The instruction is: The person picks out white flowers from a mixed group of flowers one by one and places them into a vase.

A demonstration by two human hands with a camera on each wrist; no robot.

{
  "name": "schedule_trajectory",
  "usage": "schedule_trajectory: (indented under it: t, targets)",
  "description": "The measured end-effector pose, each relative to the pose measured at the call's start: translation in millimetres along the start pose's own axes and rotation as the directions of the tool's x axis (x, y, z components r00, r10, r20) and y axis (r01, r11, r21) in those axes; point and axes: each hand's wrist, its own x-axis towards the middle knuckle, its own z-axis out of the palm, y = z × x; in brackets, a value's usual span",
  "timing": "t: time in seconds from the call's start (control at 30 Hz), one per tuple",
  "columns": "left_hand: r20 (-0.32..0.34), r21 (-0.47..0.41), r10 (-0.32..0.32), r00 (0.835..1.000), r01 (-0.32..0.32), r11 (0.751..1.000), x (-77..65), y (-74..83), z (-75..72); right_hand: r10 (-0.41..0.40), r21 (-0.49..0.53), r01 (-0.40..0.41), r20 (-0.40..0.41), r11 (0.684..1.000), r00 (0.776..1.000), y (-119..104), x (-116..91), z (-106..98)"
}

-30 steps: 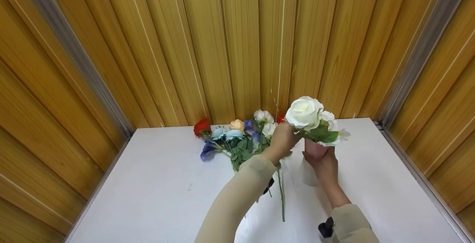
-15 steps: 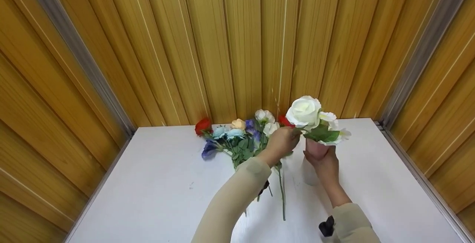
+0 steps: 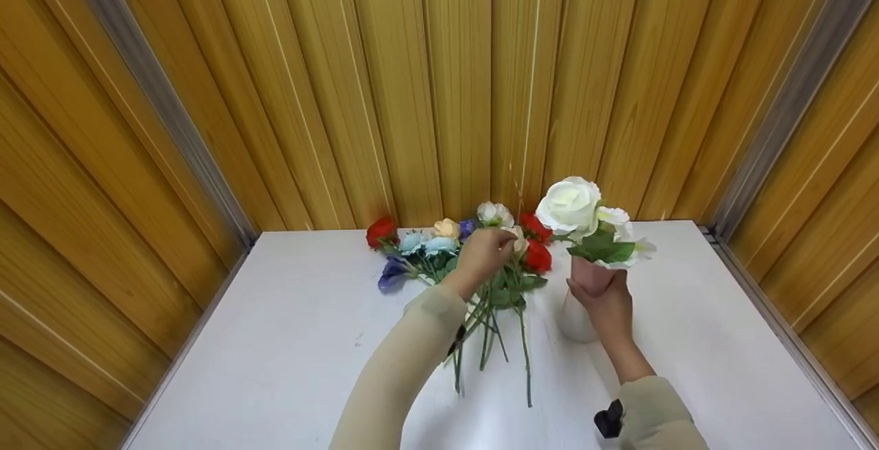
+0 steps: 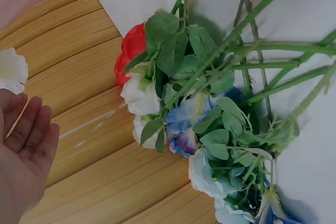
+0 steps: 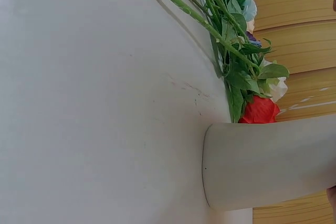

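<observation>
My right hand (image 3: 608,309) grips the upper part of a vase (image 3: 577,319), pink at the top and whitish below. The vase's pale lower body also shows in the right wrist view. Out of its mouth rise a large white rose (image 3: 570,204), smaller white blooms and green leaves (image 3: 604,247). My left hand (image 3: 484,254) is over a pile of artificial flowers left of the vase, close to a red flower (image 3: 538,257). In the left wrist view its fingers (image 4: 39,129) are loosely bent and hold nothing, beside the pile's white flowers (image 4: 140,95).
Light blue flowers (image 3: 439,245), a peach one (image 3: 446,229), a dark blue one (image 3: 393,273) and another red one (image 3: 381,231) lie in the pile. Green stems (image 3: 527,367) point toward the front of the white table (image 3: 275,354). Wood-look panels (image 3: 412,93) stand behind.
My left hand has moved left, away from the white rose at the vase, to above the pile, uncovering red flowers. My right hand stays on the vase.
</observation>
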Motion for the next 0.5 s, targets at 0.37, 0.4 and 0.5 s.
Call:
schedule_trajectory:
  t: [0.37, 0.4, 0.5]
  targets:
    - [-0.01, -0.061, -0.021, 1.0, 0.021, 0.998, -14.5, -29.1, 6.8, -0.028, -0.004, 0.028, -0.014, 1.0, 1.0, 0, 0, 0]
    - [-0.004, -0.066, -0.033, 0.999, 0.033, 0.997, -15.6, -30.9, 8.2, -0.024, -0.005, 0.024, -0.011, 1.0, 1.0, 0, 0, 0]
    - [0.015, -0.068, -0.066, 0.998, 0.067, 0.995, -18.7, -35.8, 13.9, -0.016, -0.004, 0.016, -0.004, 1.0, 1.0, 0, 0, 0]
